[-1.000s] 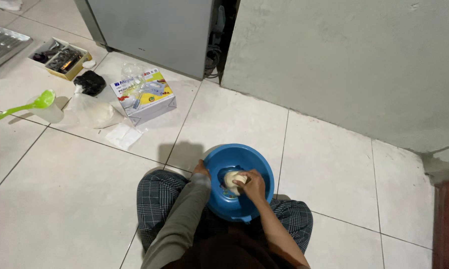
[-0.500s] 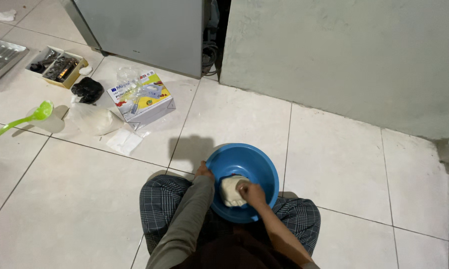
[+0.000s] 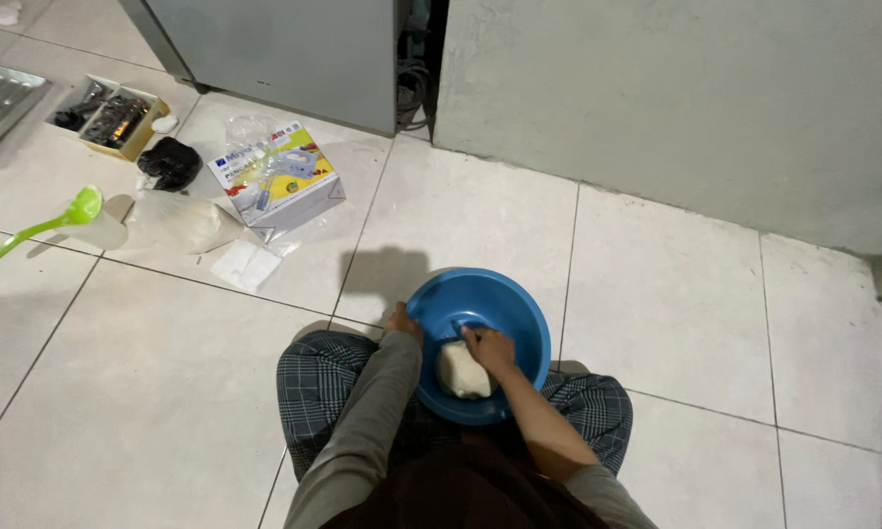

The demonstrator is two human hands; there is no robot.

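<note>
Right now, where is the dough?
In the head view, the dough sits in the blue bowl on the floor between the person's knees, under the right hand.

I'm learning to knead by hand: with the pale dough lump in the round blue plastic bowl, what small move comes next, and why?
Probably press and fold the pale dough lump towards the middle: the right hand rests on its top edge, the lump sits off-centre in the round blue plastic bowl, and the left hand steadies the rim.

Grey-olive long sleeves — the right one pushed up, dark plaid trousers, dark maroon garment over the lap
</note>
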